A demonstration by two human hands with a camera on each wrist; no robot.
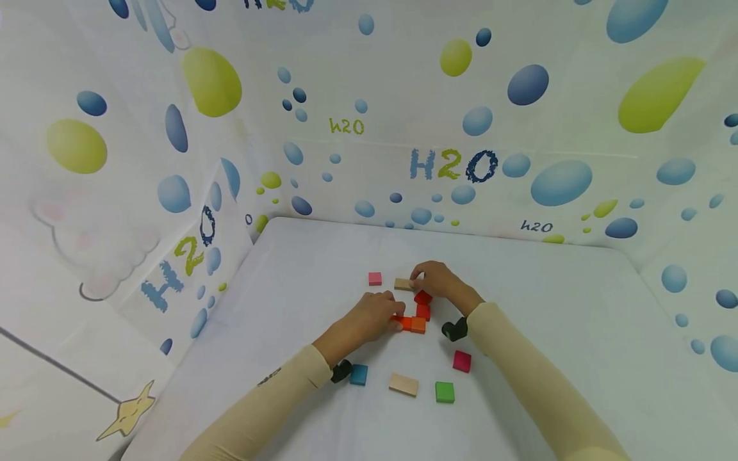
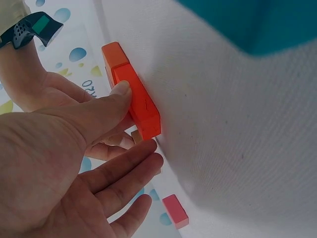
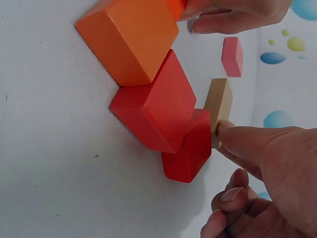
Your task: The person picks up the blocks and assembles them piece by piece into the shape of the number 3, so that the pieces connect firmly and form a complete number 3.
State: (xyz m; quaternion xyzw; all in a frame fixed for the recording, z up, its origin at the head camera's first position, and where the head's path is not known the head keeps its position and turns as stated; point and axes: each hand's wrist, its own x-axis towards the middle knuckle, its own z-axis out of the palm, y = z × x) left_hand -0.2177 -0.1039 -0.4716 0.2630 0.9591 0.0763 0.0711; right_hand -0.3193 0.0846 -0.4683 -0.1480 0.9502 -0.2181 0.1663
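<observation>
Left wrist view: my left hand (image 2: 72, 148) pinches the red-orange block (image 2: 141, 106) under the thumb, end against the orange block (image 2: 116, 55); head view half-hides that grip. Right wrist view: my right hand (image 3: 290, 168) pinches the wooden block (image 3: 218, 99) beyond a skewed red block (image 3: 193, 144). Only head shows the green block (image 1: 444, 392)

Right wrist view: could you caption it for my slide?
Right hand pinches a tan rectangular wooden block near two angular red blocks and a square-faced orange block.
</observation>
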